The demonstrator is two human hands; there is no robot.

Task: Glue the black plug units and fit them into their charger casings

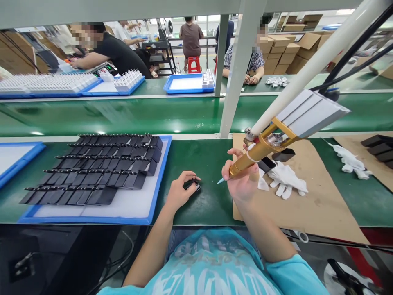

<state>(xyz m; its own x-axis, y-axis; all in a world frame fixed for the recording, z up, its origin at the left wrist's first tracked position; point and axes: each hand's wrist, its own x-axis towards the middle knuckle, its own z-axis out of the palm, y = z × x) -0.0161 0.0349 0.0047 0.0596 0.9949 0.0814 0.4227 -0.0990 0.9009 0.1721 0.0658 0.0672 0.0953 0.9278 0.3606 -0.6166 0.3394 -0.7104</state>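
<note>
My left hand [181,190] pinches a small black plastic part [194,187] just above the green bench, its thumb and fingers covering much of it. Wrapped around a gold cylindrical dispensing gun [251,157] is my right hand [241,180]. The gun's thin pale-blue tip [220,180] points down and left toward the black part, a short gap away. To the left, a blue-rimmed tray [158,192] bears rows of black box-shaped housings [101,164], with small black pieces along their upper ends.
A cardboard sheet [319,192] lies on the right with white gloves [287,178] and two black housings [284,154]. A slanted white pole [307,61] and a grey post [235,78] rise ahead. Beyond the green conveyor [138,114], co-workers sit near trays of white parts [127,80].
</note>
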